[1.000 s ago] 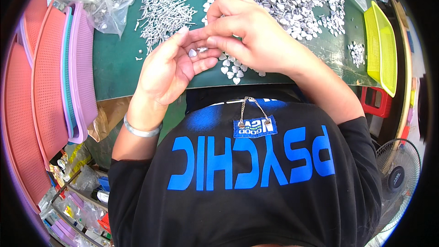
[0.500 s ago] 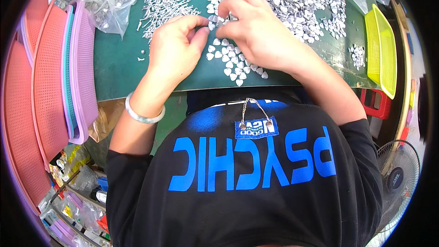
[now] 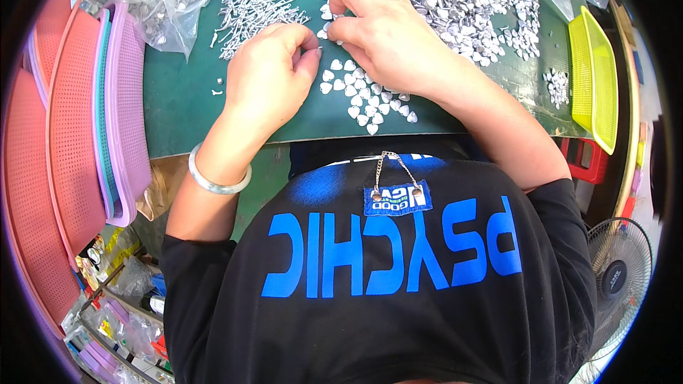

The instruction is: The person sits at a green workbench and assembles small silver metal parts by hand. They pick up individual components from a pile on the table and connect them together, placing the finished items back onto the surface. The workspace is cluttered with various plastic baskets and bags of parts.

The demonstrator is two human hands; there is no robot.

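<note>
Green mat (image 3: 185, 110) carries the work. Left hand (image 3: 267, 75) and right hand (image 3: 388, 35) meet fingertip to fingertip, pinching a small silver piece; which piece, cannot tell. Small cluster of silver hearts (image 3: 366, 103) nearest the body; big heart pile (image 3: 455, 0) and pin heap (image 3: 252, 3) beyond look largely unworked.

Both hands (image 3: 324, 57) have moved up from the table edge; fingertips now meet over the heart pieces (image 3: 363, 96).

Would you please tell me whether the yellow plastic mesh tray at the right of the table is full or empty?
Empty as far as shows: the yellow plastic mesh tray stands tilted on edge, with only bare mesh visible inside.
</note>
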